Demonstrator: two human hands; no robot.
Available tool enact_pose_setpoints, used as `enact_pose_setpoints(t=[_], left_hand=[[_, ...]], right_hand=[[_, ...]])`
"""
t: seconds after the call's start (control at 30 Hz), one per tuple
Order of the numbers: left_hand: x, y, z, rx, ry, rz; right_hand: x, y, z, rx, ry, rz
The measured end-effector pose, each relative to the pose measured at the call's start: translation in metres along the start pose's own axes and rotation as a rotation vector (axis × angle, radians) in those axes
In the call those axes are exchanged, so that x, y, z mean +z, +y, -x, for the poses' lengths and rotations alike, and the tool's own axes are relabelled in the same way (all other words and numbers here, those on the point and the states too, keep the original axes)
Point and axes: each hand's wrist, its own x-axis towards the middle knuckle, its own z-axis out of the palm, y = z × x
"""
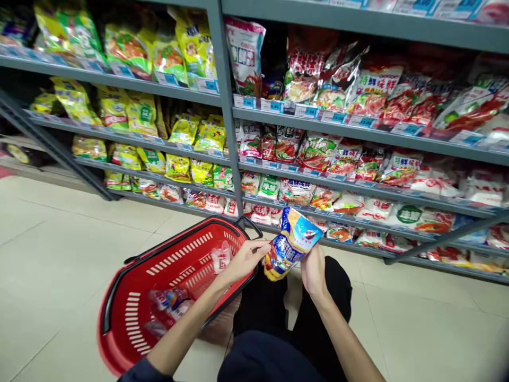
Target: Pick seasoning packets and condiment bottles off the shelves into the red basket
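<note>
A blue and yellow seasoning packet (289, 245) is held up in front of my knees, its printed front tilted toward me. My left hand (247, 260) pinches its left edge. On the other side, my right hand (313, 268) grips the right edge, its fingers partly hidden behind the packet. Left of my legs, a red shopping basket (137, 268) stands on the floor, partly covered by my left forearm. Inside it lie a small white and pink packet (221, 259) and some clear-wrapped packets (170, 300), whose kind I cannot make out.
Grey metal shelves (233, 101) run across the front, filled with bagged seasonings. Yellow bags (196, 45) fill the left bay; red and white bags (304, 66) fill the right. A slanted shelf leg (441, 239) reaches the tiled floor (429, 323) at right.
</note>
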Motion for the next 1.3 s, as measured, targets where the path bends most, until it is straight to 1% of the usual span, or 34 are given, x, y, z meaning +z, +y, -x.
enact_pose_setpoints(t=[0.07, 0.13, 0.2, 0.27, 0.3, 0.37, 0.47, 0.53, 0.63, 0.67, 0.7, 0.77, 0.83, 0.87, 0.93, 1.0, 1.07, 1.13, 1.2, 1.3], left_hand=[[0.009, -0.017, -0.003, -0.021, 0.069, 0.050], [0.016, -0.030, -0.003, -0.073, 0.141, 0.123], [0.022, -0.036, -0.001, -0.143, 0.223, 0.229], [0.025, -0.036, 0.001, -0.203, 0.281, 0.301], [0.026, -0.034, 0.001, -0.223, 0.289, 0.295], [0.025, -0.027, -0.002, -0.231, 0.279, 0.171], [0.020, -0.021, -0.013, -0.149, 0.314, -0.071], [0.018, -0.020, -0.023, -0.092, 0.332, -0.098], [0.017, -0.019, -0.032, -0.070, 0.281, -0.076], [0.017, -0.018, -0.033, -0.063, 0.285, -0.089], [0.018, -0.016, -0.033, -0.049, 0.307, -0.098], [0.021, -0.008, -0.031, 0.009, 0.386, -0.082], [0.025, 0.005, -0.027, 0.091, 0.476, -0.028], [0.028, 0.012, -0.026, 0.122, 0.497, 0.006], [0.033, 0.025, -0.027, 0.149, 0.503, 0.052], [0.036, 0.034, -0.033, 0.127, 0.472, 0.092], [0.035, 0.039, -0.041, 0.109, 0.419, 0.138], [0.032, 0.044, -0.051, 0.138, 0.390, 0.181], [0.026, 0.055, -0.061, 0.209, 0.409, 0.187], [0.010, 0.082, -0.084, 0.306, 0.481, 0.169]], right_hand=[[-0.014, 0.003, 0.004, 0.008, 0.050, -0.030], [-0.022, 0.005, 0.005, -0.024, 0.092, -0.016], [-0.026, 0.006, 0.003, -0.058, 0.098, 0.031], [-0.027, 0.006, 0.000, -0.059, 0.069, 0.071], [-0.028, 0.007, -0.002, -0.036, 0.053, 0.073], [-0.030, 0.010, -0.007, 0.037, 0.028, 0.039], [-0.035, 0.014, -0.012, 0.103, -0.026, -0.004], [-0.037, 0.012, -0.013, 0.083, -0.058, 0.028], [-0.036, 0.000, -0.014, 0.048, -0.131, 0.119], [-0.035, -0.006, -0.015, 0.034, -0.160, 0.148], [-0.033, -0.012, -0.015, 0.009, -0.187, 0.174], [-0.027, -0.027, -0.016, -0.083, -0.214, 0.216], [-0.021, -0.041, -0.017, -0.197, -0.193, 0.246], [-0.018, -0.047, -0.017, -0.239, -0.173, 0.258], [-0.014, -0.056, -0.018, -0.275, -0.130, 0.272], [-0.011, -0.060, -0.020, -0.272, -0.102, 0.276], [-0.008, -0.063, -0.023, -0.259, -0.104, 0.274], [-0.002, -0.069, -0.029, -0.250, -0.129, 0.280], [0.006, -0.080, -0.039, -0.248, -0.149, 0.297], [0.023, -0.102, -0.065, -0.302, -0.158, 0.307]])
